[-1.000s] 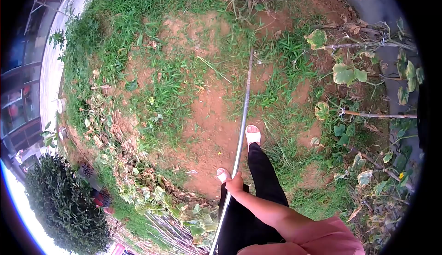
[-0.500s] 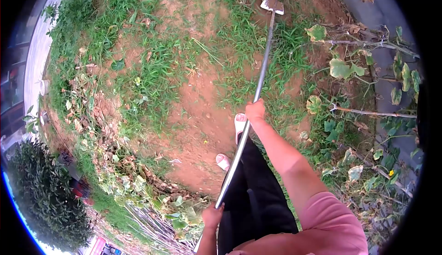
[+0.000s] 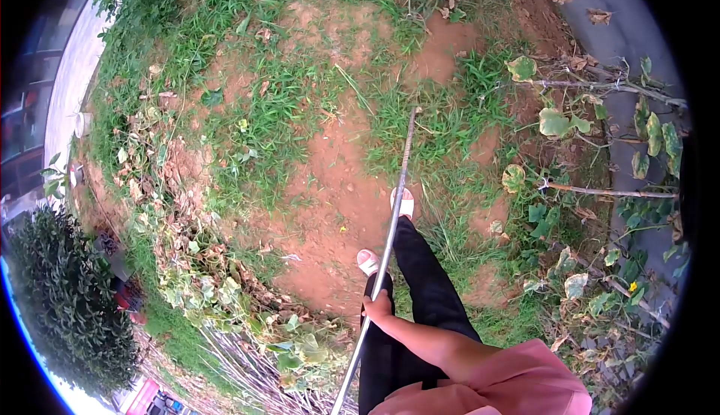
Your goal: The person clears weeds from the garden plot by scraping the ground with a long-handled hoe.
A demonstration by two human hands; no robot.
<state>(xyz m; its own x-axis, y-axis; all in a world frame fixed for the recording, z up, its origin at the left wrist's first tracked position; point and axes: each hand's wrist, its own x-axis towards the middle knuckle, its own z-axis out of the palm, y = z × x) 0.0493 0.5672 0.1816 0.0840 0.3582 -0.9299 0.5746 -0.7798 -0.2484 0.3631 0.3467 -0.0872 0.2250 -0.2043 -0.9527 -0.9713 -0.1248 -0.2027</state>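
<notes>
My right hand is wrapped around the long metal handle of a hoe, close in front of my dark trousers. From the bottom edge the handle slants up and away, passing beside my light sandals. Its far end reaches green grass at the upper middle; I cannot make out the blade there. The lower end of the handle runs out of view at the bottom. My left hand is not visible.
Bare reddish soil lies between grass patches. Dried vines and thin sticks are on the left. Climbing plants with a horizontal pole stand on the right beside a grey paved strip. A dark bush is at lower left.
The hoe has been drawn back toward me, its far end now lower in view. My right hand has come down with it. My left hand has gone out of view.
</notes>
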